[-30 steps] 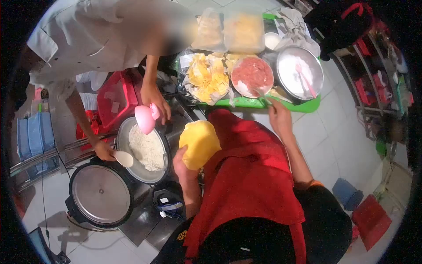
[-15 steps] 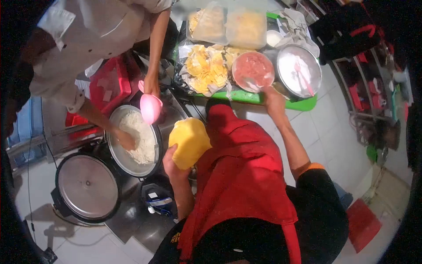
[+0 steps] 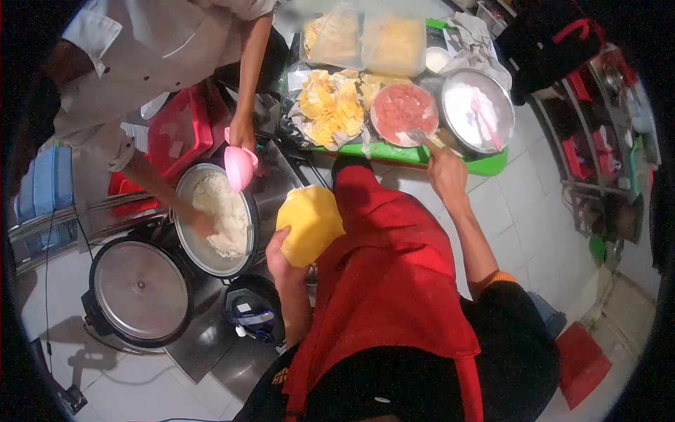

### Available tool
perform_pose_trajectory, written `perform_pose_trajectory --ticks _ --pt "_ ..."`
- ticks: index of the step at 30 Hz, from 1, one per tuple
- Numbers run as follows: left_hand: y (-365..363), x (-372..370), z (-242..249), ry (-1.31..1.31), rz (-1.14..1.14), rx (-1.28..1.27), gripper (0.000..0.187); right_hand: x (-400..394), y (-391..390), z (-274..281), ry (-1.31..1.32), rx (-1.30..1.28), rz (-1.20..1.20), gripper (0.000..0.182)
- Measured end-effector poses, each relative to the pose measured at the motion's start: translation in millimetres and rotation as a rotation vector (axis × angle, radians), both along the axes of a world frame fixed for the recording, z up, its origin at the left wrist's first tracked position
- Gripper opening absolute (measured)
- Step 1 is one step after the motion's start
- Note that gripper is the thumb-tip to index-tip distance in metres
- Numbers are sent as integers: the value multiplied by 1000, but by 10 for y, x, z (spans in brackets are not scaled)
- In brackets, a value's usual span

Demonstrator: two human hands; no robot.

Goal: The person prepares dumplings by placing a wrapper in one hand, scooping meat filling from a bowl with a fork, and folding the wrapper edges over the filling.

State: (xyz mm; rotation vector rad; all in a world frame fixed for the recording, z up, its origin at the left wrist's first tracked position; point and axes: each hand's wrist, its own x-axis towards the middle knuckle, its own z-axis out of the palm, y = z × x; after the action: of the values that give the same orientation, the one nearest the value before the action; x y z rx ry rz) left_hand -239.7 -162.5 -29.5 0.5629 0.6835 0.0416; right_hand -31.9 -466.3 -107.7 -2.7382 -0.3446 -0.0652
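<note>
A round yellow sheet [image 3: 310,224] lies across my left hand [image 3: 280,259], whose thumb presses on its near left edge. My right hand [image 3: 446,171] is closed round the handle of a metal utensil [image 3: 418,136], whose tip touches the pink filling at the lower right of a round bowl [image 3: 404,112]. Left of that bowl, a pile of yellow sheets [image 3: 329,105] rests on paper. To its right stands a metal basin [image 3: 453,126] with white powder and a pink utensil.
A co-worker's hand [image 3: 201,224] is in a pot of white food [image 3: 184,243]; the other holds a pink cup [image 3: 240,167]. A round lidded cooker [image 3: 140,290] stands at lower left. Two plastic containers [image 3: 395,46] sit at the green table's [image 3: 485,165] far side.
The utensil in my right hand has shifted slightly, and its metal end now shows more clearly at the bowl's edge. The yellow sheet is tilted a little differently in my left hand.
</note>
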Motion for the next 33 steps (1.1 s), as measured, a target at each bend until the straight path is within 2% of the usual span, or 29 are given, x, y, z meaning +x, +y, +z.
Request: perform_pose_trajectory --ticks 2,4,7,10,11,12,13,15,17,19,21,28,30,33 --pt "-57 56 55 26 20 -38 50 53 54 -27 7 -51 -10 37" --pt "-105 104 90 64 57 22 52 48 28 -113 -3 -24 1 36" --pt "-198 156 161 47 88 -22 52 58 -55 -175 -51 6 24 35" --pt "-117 70 -63 64 29 87 55 83 7 -122 -82 12 37 34" --pt "-93 61 -78 88 25 4 54 92 24 -129 -70 -8 32 33" --pt "-76 36 -136 168 24 107 55 98 22 -271 -108 48 54 33" --pt "-40 10 -180 253 25 211 55 86 68 -213 -10 55 38 34" --pt "-10 42 -243 156 -71 131 55 78 -12 -378 121 -20 95 34" --pt "-331 303 302 23 75 -32 53 48 -72 -161 -45 -73 49 32" --pt "-118 98 3 93 81 50 53 40 -34 -178 16 -4 5 34" --pt "-73 127 -114 50 53 -17 51 18 -7 -66 25 31 2 34" --pt "-84 244 42 58 29 -42 52 75 -70 58 -1 56 23 32" --pt "-61 234 47 54 36 -12 52 95 -74 -34 65 29 71 31" --pt "-8 214 7 55 61 10 51 110 -92 121 120 41 45 29"
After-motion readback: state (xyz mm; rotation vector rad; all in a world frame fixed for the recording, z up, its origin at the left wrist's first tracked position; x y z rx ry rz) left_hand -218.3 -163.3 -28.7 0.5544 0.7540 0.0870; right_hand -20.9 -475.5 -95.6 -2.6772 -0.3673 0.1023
